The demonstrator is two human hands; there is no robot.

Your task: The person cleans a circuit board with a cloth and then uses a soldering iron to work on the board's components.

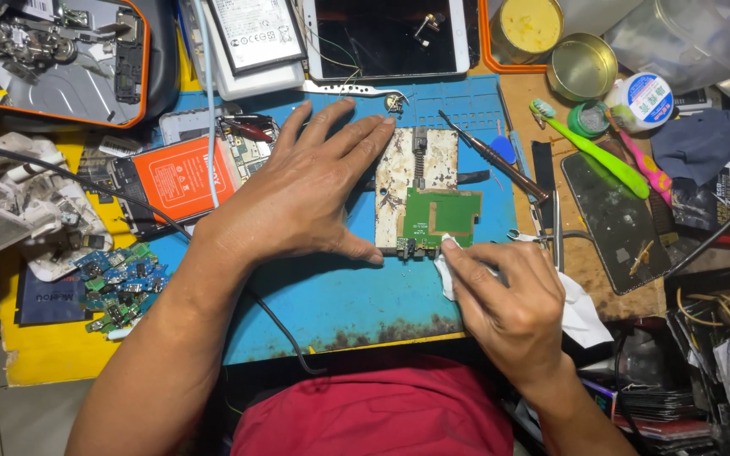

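My left hand (306,190) lies flat, fingers spread, on the blue work mat (340,295), pressing the left edge of an opened device frame (420,173) with a green circuit board (441,215). My right hand (504,295) pinches a white tissue (580,312) and presses its tip against the board's lower edge. The board's left part is hidden under my left hand.
A metal pick (492,156) and tweezers (555,224) lie right of the frame. Toothbrushes (593,152), a dark phone screen (618,219), tins (580,66) and a tape roll (644,100) sit at right. An orange battery (183,177), small boards (120,283) and a tablet (386,38) lie left and behind.
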